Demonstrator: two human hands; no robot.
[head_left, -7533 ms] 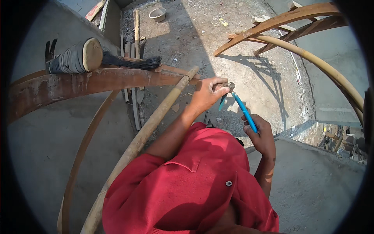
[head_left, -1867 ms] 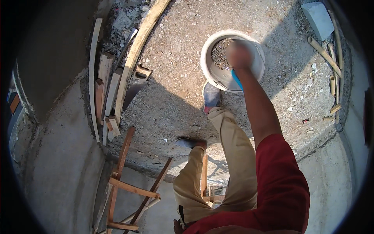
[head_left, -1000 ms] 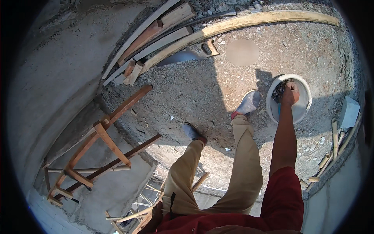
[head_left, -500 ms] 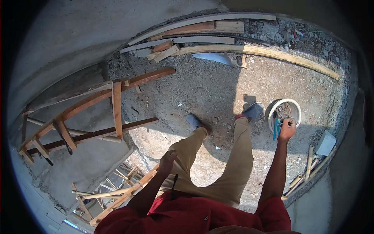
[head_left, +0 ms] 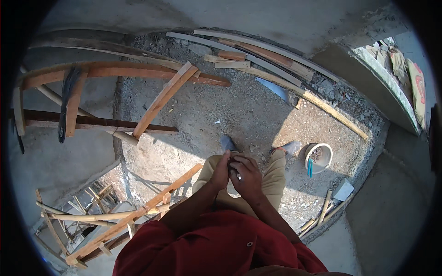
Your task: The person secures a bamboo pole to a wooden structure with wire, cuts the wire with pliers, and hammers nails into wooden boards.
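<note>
In front of my lap, my left hand (head_left: 221, 171) and my right hand (head_left: 247, 176) are brought together with fingers curled. A small dark bit shows between them, but what they hold, if anything, is too hidden to name. A pale, shiny spot shows at the fingers of the right hand. To the right of my foot stands a round whitish bucket (head_left: 330, 162) with small brownish pieces inside. A tool with two blue handles (head_left: 310, 168) hangs over its near left rim; its head is hard to make out.
Beyond my feet lies a handsaw (head_left: 272, 88) beside a long wooden pole (head_left: 331, 108) and stacked planks (head_left: 276, 54). A wooden frame (head_left: 161, 101) stands on the left. Bamboo pieces and a pale block (head_left: 343, 190) lie at the right. Sacks (head_left: 416, 87) rest beyond an opening.
My right hand has left the bucket and come to my left hand before my lap. The blue-handled tool stays at the bucket's rim. My view has shifted.
</note>
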